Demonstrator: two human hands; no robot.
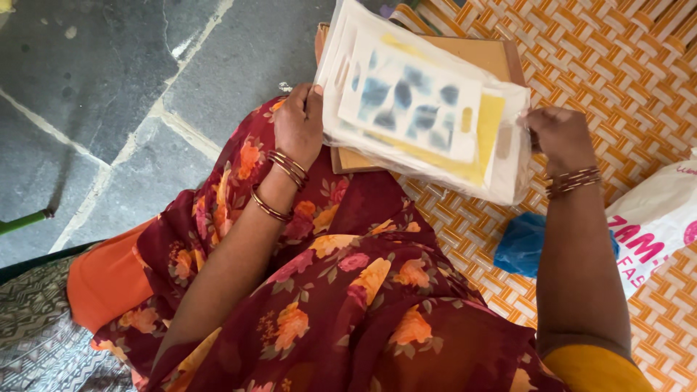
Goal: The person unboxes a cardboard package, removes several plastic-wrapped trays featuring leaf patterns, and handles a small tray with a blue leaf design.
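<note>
My left hand (298, 125) grips the left edge of a clear plastic packet (428, 109) that holds white, yellow and blue-patterned sheets. At the packet's right end, my right hand (560, 136) pinches its edge. The packet is held flat above a brown cardboard folder (501, 54) lying on the woven seat. Both wrists wear thin bangles. My lap, below the packet, is covered in dark red cloth with orange flowers.
An orange-and-white woven seat (602, 65) spreads out on the right. On it lie a crumpled blue bag (519, 245) and a white plastic bag with pink print (653, 225). Grey stone floor (109, 87) lies on the left, with a green rod (25, 221) at its edge.
</note>
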